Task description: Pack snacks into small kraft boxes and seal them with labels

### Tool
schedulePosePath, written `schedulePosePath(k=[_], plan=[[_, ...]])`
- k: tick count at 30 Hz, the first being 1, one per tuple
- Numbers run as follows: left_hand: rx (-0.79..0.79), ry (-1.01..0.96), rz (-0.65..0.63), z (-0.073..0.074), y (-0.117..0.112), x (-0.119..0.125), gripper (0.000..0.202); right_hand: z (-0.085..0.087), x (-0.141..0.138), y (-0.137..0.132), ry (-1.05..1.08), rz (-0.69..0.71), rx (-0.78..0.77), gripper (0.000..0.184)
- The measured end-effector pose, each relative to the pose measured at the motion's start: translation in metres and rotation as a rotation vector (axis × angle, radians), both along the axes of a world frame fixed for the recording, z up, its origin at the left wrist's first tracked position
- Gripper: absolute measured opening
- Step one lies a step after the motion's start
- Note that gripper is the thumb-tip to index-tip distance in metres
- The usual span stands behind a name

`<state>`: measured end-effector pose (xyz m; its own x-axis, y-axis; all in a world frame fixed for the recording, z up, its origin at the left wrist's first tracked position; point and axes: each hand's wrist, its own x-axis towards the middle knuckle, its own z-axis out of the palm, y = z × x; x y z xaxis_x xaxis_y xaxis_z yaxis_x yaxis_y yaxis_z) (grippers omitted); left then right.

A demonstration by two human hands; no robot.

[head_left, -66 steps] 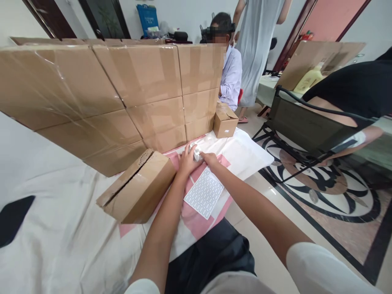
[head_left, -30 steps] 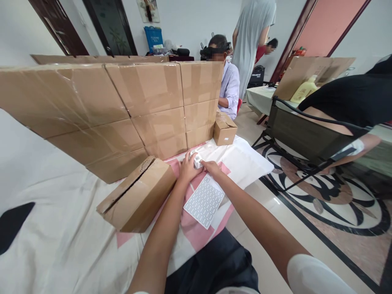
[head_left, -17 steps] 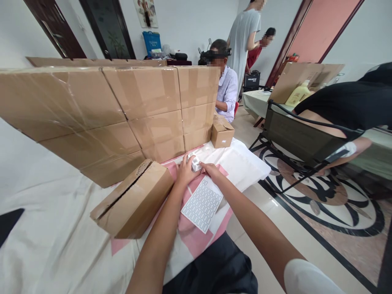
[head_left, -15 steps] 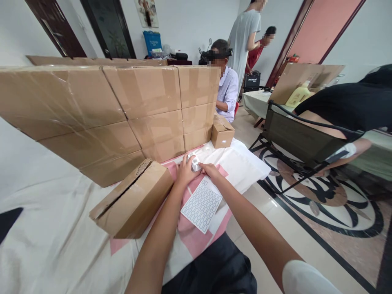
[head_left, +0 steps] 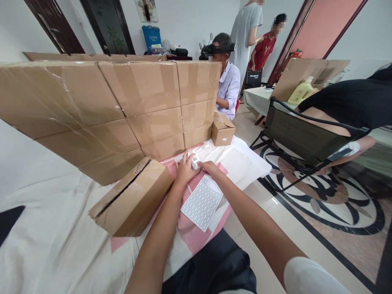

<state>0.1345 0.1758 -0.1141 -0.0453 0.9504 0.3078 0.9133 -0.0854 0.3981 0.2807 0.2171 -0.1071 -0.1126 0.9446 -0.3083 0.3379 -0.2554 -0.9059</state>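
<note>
My left hand (head_left: 184, 170) is closed around a small white object (head_left: 194, 161), perhaps a little box, just above the cloth. My right hand (head_left: 210, 168) meets its right side, fingers drawn together against it; the fingertips are partly hidden. Just below both hands lies a white sheet of labels (head_left: 202, 203) with rows of small dark-outlined rectangles. Pink-and-white cloth (head_left: 191, 237) shows beneath the sheet. To the left of my left forearm rests a cardboard box (head_left: 137, 200), with a dark gap along its top.
A wall of taped cartons (head_left: 153, 90) stands across the far side. A small carton (head_left: 223, 130) sits at its right end. Beyond sits a person in a light shirt (head_left: 229, 81). To the right, a folding chair (head_left: 300, 143) holds a person in black.
The view has shifted slightly. Both hands stay at the white object with little visible movement. In the background, the person in red stands more upright and further right.
</note>
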Motion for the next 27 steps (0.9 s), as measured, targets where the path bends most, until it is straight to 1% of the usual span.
schedulePosePath(k=[4,10,16,20,24,27], plan=[[-0.006,0.001,0.006,0.001,0.000,0.000,0.070,0.006,-0.002,0.004,-0.027,0.002,-0.061,0.046],[0.007,-0.017,-0.005,-0.001,0.000,0.001,0.071,0.010,-0.003,0.004,-0.041,0.003,-0.076,0.044],[-0.002,0.002,0.003,-0.003,0.001,0.000,0.074,0.006,-0.002,0.008,-0.054,0.007,-0.066,0.044],[0.017,0.005,0.004,-0.003,0.000,0.001,0.072,0.002,-0.001,0.005,-0.038,0.021,-0.015,0.049],[0.048,0.025,0.002,-0.004,-0.001,0.002,0.070,-0.006,-0.001,-0.002,0.008,0.028,0.045,0.054],[0.064,0.023,-0.002,-0.004,-0.002,0.002,0.069,-0.012,0.000,-0.003,0.029,0.024,0.056,0.057]])
